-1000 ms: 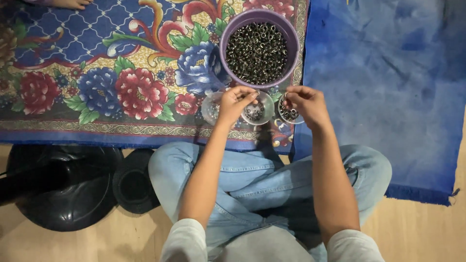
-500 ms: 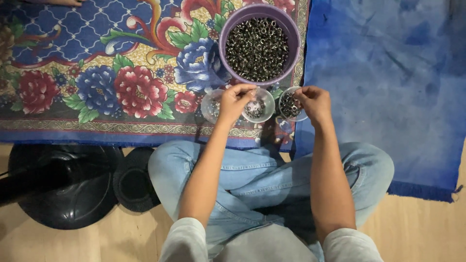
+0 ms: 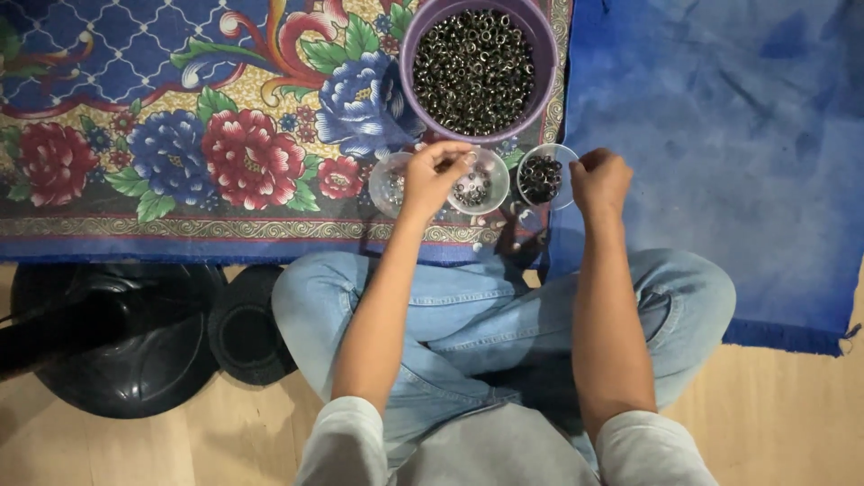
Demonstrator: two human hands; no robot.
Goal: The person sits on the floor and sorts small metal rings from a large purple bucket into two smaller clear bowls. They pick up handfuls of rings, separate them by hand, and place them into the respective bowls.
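- The left hand (image 3: 435,176) hovers over the middle cup (image 3: 481,183), fingertips pinched together on something too small to make out, probably one of the little metal rings.
- The right hand (image 3: 600,180) is curled into a loose fist just right of the right cup (image 3: 543,174); I cannot tell whether it holds anything.
- Three small clear cups sit in a row on the rug's near edge; the left cup (image 3: 387,184) is partly hidden behind the left hand.
- The middle cup has a few pale rings in it, and the right cup holds darker ones.
- Just beyond the cups stands a purple bowl (image 3: 475,67), heaped with small dark and silvery rings, nearly touching the cups.
- A few loose rings (image 3: 486,220) lie on the rug (image 3: 225,135) in front of the cups.
- The rug is floral, with red and blue flowers; a blue cloth (image 3: 720,135) lies to its right.
- The person sits cross-legged in jeans on a wooden floor (image 3: 792,414).
- A black round base (image 3: 135,342) rests on the floor to the left, well apart from the hands.
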